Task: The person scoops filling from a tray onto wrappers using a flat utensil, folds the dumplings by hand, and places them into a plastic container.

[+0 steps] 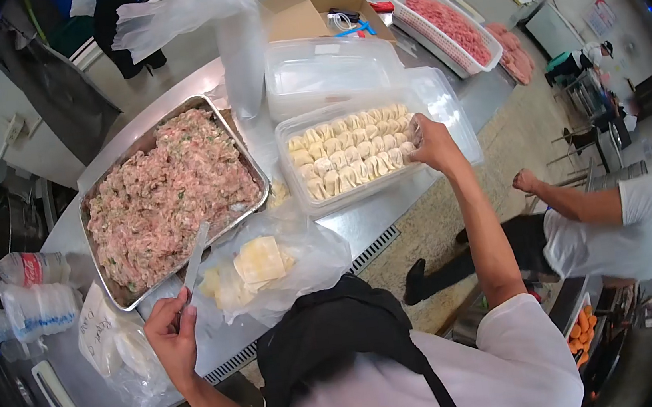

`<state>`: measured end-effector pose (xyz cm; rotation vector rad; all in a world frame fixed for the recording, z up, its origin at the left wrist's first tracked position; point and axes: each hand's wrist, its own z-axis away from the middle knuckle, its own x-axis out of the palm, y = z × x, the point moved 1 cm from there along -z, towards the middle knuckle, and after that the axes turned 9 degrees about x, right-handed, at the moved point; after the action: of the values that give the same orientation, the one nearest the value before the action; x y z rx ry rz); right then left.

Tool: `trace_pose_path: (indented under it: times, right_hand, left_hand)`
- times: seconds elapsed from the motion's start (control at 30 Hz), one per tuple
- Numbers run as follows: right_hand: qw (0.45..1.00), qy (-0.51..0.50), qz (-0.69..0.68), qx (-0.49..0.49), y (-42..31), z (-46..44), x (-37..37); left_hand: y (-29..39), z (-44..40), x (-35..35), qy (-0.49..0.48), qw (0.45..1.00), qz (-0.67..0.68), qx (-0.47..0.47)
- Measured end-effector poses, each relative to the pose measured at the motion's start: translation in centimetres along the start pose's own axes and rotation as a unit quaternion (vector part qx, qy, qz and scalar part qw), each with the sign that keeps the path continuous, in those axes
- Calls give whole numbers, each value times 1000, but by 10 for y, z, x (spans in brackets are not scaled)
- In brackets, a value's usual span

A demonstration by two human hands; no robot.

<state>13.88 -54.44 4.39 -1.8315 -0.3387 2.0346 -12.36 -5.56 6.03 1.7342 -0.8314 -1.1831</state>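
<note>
My left hand point(170, 334) is closed around the handle of a flat metal spreader point(198, 254), its blade pointing up over the near rim of the meat tray. That metal tray point(263, 180) is heaped with minced filling point(168, 193) flecked with green. At the right end of a clear plastic container point(322, 205), my right hand point(435, 145) has its fingers curled down at a dumpling, mostly hidden by them. Rows of folded dumplings point(348, 153) fill the container. Square yellowish wrappers point(260, 261) lie stacked on a plastic bag point(320, 256) between my hands.
A second clear container point(331, 70) and a lid point(444, 110) lie behind the dumplings. A plastic bag roll point(241, 60) stands beside them. Farther back is a white basket of minced meat point(451, 28). Bottles point(32, 269) stand at left. Another person point(610, 223) walks at right.
</note>
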Motion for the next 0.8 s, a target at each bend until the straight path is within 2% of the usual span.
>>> trace_pose_path:
  times: [0.2,0.27,0.3,0.37,0.4,0.47,0.53,0.6,0.67,0.73,0.77,0.8]
  right_hand:
    - [999,-44,15,9,2,-1,6]
    - [998,20,67,7,-16,11,-7]
    - [998,18,67,3,-27,21,-14]
    - [992,115,-49,-31,-43,52,-22]
    - [992,112,-50,-32,-45,65,-17]
    - [981,75,-179,-23,-47,97,-5]
    - [958,67,-278,-5,-16,122,41]
    - [971,154,-167,-74,8,151,80]
    - [987,69,-143,0,62,181,128]
    - [997,-36,65,5,162,230,193]
    - [950,-229,160,137,169,252,194]
    - [925,-306,198,111,216,287,222]
  left_hand:
    - [-7,3,4,-8,1000,6,-17]
    - [-10,4,3,-5,1000,12,-17]
    - [-11,5,3,-2,1000,19,-17]
    - [-16,10,-1,10,999,19,-28]
    - [-18,12,-2,17,999,22,-35]
    - [-19,17,-3,25,998,16,-58]
    - [-22,20,-1,34,996,13,-82]
    - [-25,24,1,49,994,30,-92]
    - [-28,27,1,52,992,37,-109]
    - [-31,28,1,55,990,43,-121]
    - [-33,28,1,56,989,47,-127]
    - [-34,27,1,57,988,50,-133]
